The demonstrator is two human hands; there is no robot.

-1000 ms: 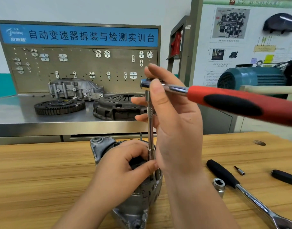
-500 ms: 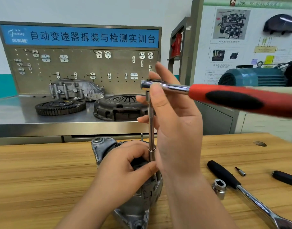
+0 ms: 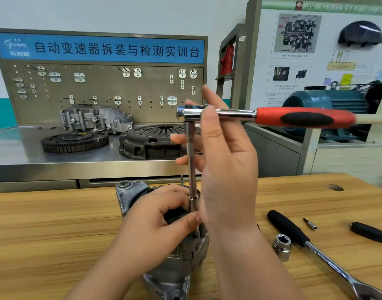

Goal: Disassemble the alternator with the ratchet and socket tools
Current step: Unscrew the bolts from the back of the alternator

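Now right hand (image 3: 227, 169) pinches ratchet (image 3: 294, 118); left hand (image 3: 155, 230) pinches extension (image 3: 191, 161) above alternator (image 3: 129, 191).

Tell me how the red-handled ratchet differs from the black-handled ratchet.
The red-handled ratchet has a red and black grip; the black-handled ratchet has an all-black grip. The red-handled ratchet is held level by the right hand, with an extension bar running down to the alternator; the black-handled ratchet lies loose on the table. Both have chrome shanks.

Can't see where my extension bar (image 3: 191, 165) meets the alternator (image 3: 129, 195), left hand (image 3: 155, 230) covers it; spare ratchet (image 3: 328, 260) runs off the bottom edge, poster (image 3: 298, 33) text unreadable
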